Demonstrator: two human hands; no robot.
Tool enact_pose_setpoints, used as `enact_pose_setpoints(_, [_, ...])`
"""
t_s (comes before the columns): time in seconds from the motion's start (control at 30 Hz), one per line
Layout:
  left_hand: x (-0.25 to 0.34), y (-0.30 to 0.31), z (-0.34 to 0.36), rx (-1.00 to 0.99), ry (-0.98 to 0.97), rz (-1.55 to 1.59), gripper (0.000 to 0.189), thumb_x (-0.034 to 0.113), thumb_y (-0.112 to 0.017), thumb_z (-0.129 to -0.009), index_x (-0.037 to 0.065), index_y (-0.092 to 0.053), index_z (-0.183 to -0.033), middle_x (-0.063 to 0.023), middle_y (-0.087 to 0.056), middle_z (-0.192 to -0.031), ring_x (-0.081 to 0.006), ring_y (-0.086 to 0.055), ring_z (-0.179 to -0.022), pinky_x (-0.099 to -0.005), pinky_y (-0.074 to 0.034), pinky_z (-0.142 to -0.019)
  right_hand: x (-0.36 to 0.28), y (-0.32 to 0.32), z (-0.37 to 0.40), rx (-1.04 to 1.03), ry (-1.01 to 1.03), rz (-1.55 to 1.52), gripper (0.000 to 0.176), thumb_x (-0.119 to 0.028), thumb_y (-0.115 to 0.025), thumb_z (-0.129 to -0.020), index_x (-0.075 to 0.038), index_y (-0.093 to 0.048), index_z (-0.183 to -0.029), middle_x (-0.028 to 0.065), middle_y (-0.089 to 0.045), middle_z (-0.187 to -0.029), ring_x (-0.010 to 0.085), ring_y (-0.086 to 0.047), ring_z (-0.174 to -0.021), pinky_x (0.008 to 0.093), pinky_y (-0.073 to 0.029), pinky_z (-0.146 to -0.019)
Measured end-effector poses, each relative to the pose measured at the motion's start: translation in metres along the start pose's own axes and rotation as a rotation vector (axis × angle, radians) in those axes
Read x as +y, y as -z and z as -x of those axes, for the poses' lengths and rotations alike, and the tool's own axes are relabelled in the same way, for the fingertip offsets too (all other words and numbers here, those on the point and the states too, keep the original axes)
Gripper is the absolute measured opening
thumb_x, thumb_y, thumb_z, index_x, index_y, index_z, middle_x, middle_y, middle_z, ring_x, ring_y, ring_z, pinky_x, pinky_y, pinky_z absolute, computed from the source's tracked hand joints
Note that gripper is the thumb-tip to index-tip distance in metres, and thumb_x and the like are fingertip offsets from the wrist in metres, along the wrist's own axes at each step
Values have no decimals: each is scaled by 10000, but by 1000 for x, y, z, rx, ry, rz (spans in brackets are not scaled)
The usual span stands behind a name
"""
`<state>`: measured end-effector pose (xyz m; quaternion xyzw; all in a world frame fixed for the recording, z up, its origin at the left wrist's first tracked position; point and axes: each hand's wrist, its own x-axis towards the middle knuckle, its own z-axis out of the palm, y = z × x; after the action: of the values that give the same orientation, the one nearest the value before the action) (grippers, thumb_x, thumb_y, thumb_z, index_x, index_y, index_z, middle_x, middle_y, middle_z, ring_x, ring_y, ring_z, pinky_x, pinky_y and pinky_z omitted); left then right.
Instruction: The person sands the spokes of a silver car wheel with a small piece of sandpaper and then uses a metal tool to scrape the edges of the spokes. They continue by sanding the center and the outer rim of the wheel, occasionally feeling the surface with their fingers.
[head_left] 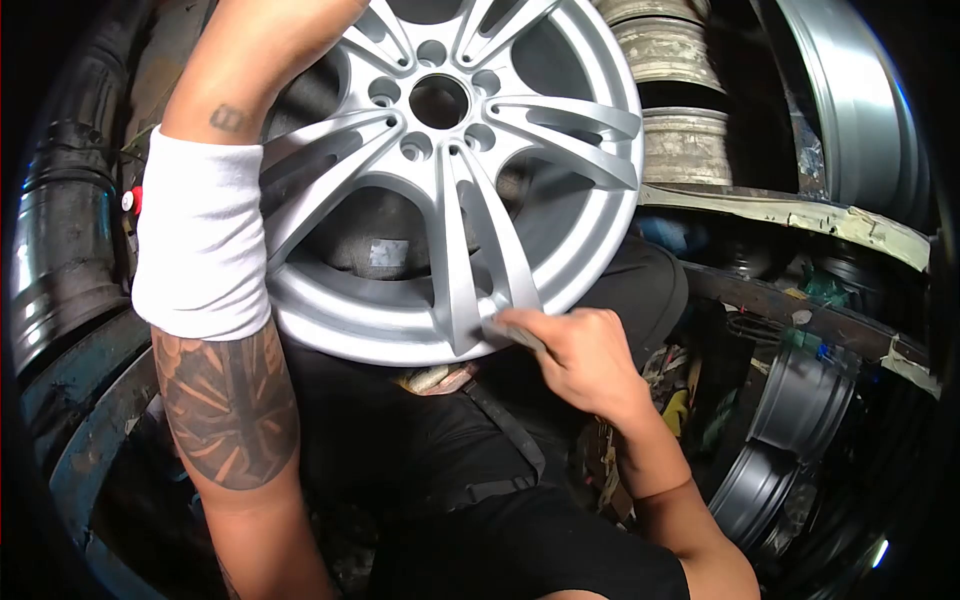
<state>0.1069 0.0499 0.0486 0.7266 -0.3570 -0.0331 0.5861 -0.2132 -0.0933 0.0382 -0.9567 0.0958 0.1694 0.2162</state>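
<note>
A silver multi-spoke wheel rim (462, 290) lies over my lap, its face turned up toward me. At its lower edge, by the outer end of a double spoke, my right hand (580, 355) pinches a small grey piece (515, 332) that touches the rim. My left arm, with a white sleeve band (205, 235), reaches up along the left side of the wheel. Of my left hand (335, 8) only the wrist end shows at the top edge; its fingers are out of frame.
Several worn rims (685, 145) are stacked on a rack at the upper right, beside a large silver rim (865, 110). More rims (805, 395) stand lower right. A dark metal cylinder (65, 220) and blue metal frames (95, 400) are at the left.
</note>
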Motion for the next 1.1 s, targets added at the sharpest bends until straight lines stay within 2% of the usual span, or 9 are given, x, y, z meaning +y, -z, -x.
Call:
enact_pose_setpoints(0.1, [-31, 8, -20, -57, 28, 72, 277, 172, -673, -1011, -64, -787, -1098, -136, -788, -836, -151, -742, -768, -325, -563, -696, -8, -13, 0, -173, 3, 225, 507, -9, -659, -803, -180, -776, -1265, 156, -740, -777, 374, -684, -626, 473, -546, -620])
enact_pose_setpoints(0.17, [-35, 9, -13, -14, 35, -13, 278, 182, -683, -1008, -68, -784, -1074, -138, -782, -828, -162, -743, -761, -329, -562, -692, -5, 4, 4, -155, 72, 75, 515, -16, -660, -809, -185, -770, -1282, 145, -711, -727, 373, -678, -619, 485, -536, -620])
enact_pose_setpoints(0.4, [-3, -22, 10, 328, -123, -297, 308, 245, -722, -988, -58, -772, -993, -159, -758, -819, -229, -736, -755, -370, -559, -700, 4, 8, 1, -198, 82, 98, 439, -83, -677, -871, -178, -771, -1289, 123, -716, -706, 332, -720, -667, 461, -553, -636])
enact_pose_setpoints(0.53, [-3, -20, 16, 329, -179, -326, 317, 267, -715, -989, -46, -753, -963, -177, -736, -826, -256, -714, -755, -391, -545, -703, -7, 30, 13, -84, 92, -49, 449, -71, -682, -854, -158, -766, -1286, 124, -718, -705, 315, -706, -632, 438, -541, -633])
enact_pose_setpoints(0.63, [12, -5, 7, 109, 8, -159, 311, 262, -706, -992, -41, -740, -930, -176, -719, -804, -262, -696, -727, -394, -537, -689, 4, 4, -2, -134, 133, 145, 435, -74, -681, -842, -143, -762, -1264, 142, -714, -704, 336, -702, -626, 444, -551, -643])
enact_pose_setpoints(0.8, [-48, 0, 1, 152, -362, -547, 307, 242, -696, -994, -49, -732, -905, -162, -688, -738, -250, -661, -659, -383, -523, -648, 7, -1, -7, -180, 76, 184, 413, -69, -674, -817, -96, -760, -1219, 152, -679, -639, 360, -696, -595, 465, -568, -627])
enact_pose_setpoints(0.97, [-26, 5, -4, 90, 23, -233, 301, 232, -692, -991, -49, -722, -888, -169, -688, -731, -254, -657, -646, -382, -523, -645, -11, 4, -3, -163, 65, 259, 394, -70, -677, -815, -72, -760, -1200, 161, -668, -619, 363, -692, -578, 462, -560, -596])
enact_pose_setpoints(1.03, [-13, -3, 4, 168, -6, -307, 311, 233, -690, -993, -55, -721, -879, -174, -695, -731, -261, -670, -651, -383, -531, -649, -8, 1, -6, -190, 39, 213, 410, -63, -680, -804, -71, -756, -1207, 172, -659, -622, 375, -688, -590, 473, -552, -602])
enact_pose_setpoints(1.1, [-23, -7, 1, 223, -280, -472, 318, 239, -689, -996, -59, -722, -894, -184, -705, -750, -270, -690, -679, -387, -542, -664, 4, -12, -14, -195, -9, 118, 446, -50, -685, -786, -79, -749, -1227, 186, -645, -631, 400, -676, -614, 493, -537, -618])
